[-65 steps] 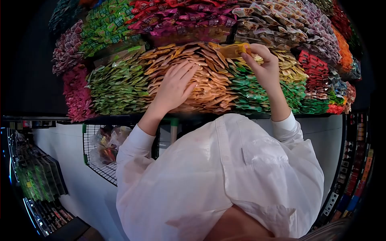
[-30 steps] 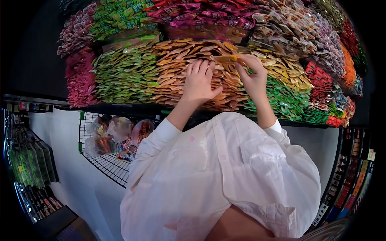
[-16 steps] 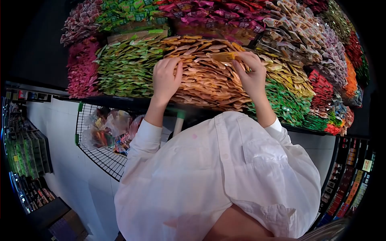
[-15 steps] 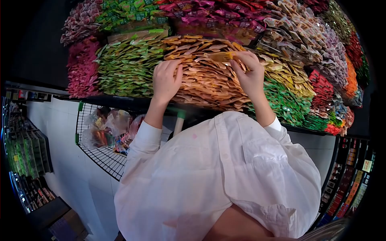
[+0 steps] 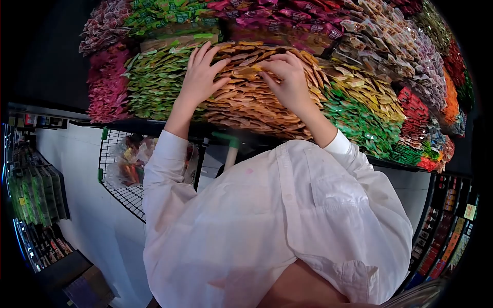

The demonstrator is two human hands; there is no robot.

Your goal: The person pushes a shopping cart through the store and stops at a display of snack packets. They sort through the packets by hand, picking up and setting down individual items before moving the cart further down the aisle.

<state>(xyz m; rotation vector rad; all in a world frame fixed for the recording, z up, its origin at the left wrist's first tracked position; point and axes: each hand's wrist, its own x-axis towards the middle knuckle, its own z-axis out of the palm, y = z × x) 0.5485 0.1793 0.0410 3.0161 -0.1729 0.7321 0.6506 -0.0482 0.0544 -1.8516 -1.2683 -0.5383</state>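
My left hand (image 5: 203, 76) is open, fingers spread, over the line where green snack packets (image 5: 164, 87) meet orange snack packets (image 5: 257, 105). Its fingertips reach the upper left edge of the orange pile. My right hand (image 5: 288, 79) is above the same pile, thumb and fingers closed on one end of a yellow-orange packet (image 5: 248, 71). That packet points left toward my left hand, low over the others. Both hands lie near the top of the orange rows.
Pink packets (image 5: 109, 82) stand left, yellow packets (image 5: 367, 95) and shiny green packets (image 5: 354, 120) right. Magenta packets (image 5: 287, 18) fill the row behind. A wire shopping cart (image 5: 126, 195) with plastic-bagged goods is below left. Shelves (image 5: 33, 190) line the far left.
My left hand has moved up and left, its fingers spreading. My right hand has moved left and lower over the pile, bringing the packet with it.
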